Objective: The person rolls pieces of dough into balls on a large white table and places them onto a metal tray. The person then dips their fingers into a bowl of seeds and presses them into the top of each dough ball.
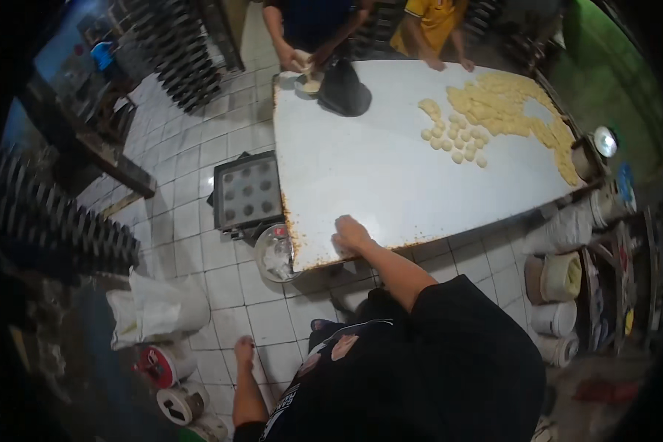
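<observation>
Head cam, L fisheye, facing dn, wide view abv worktable (339, 169)

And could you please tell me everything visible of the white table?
The white table is broad, flat and slightly shiny, perhaps painted metal, rusty in patches along its near and left edges. The right hand rests by its near left corner; yellowish dough covers part of its far right, and a dark object sits far left.

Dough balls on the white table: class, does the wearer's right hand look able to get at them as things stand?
Probably yes, perhaps with a lean: from the right hand, at the near edge of the table, nothing blocks the way to the dough balls.
</observation>
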{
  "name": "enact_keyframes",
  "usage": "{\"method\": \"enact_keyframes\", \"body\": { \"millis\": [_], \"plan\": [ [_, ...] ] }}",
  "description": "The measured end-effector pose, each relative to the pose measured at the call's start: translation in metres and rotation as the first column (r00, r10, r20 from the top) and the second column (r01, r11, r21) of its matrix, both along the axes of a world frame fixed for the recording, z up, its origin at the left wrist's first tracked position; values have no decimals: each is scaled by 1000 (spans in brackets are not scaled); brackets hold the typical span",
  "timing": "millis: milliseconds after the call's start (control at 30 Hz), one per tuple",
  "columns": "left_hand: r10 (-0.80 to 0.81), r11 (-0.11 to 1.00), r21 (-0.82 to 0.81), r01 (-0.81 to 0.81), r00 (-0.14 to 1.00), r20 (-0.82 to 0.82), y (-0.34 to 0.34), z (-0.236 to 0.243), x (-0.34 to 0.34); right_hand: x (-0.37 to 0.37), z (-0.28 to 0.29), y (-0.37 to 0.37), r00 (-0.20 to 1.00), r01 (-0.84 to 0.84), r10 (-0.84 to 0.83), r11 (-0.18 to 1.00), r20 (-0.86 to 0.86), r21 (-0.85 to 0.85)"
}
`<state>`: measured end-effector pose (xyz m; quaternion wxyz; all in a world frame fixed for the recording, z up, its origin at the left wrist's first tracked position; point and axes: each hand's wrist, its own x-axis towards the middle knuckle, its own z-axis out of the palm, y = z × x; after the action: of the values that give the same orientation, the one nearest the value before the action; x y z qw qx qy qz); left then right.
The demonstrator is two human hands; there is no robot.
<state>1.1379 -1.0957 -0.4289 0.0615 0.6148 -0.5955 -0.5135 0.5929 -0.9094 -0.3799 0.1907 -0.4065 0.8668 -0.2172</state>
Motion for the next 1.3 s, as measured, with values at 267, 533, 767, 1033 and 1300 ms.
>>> {"method": "enact_keyframes", "body": {
  "millis": [267,533,767,1033,1300],
  "plan": [
    [-424,863,-435,255,834,-353,-38,84,-236,21,-4,83,981,-117,94,984,-167,-132],
    [-951,126,-629,767,274,144,113,78,-384,-27,-18,124,978,8,-46,983,-205,-181],
    [-666,553,-704,446,744,-52,66,110,-288,-16,20,95,993,66,-67,998,-101,-18],
    [-500,842,-111,528,841,205,-4,-48,-22,25,45,19,957,244,-182,926,-226,287],
    [-82,963,259,68,996,44,-39,-47,174,60,37,-56,872,478,-477,781,-109,402]
  ]
}}
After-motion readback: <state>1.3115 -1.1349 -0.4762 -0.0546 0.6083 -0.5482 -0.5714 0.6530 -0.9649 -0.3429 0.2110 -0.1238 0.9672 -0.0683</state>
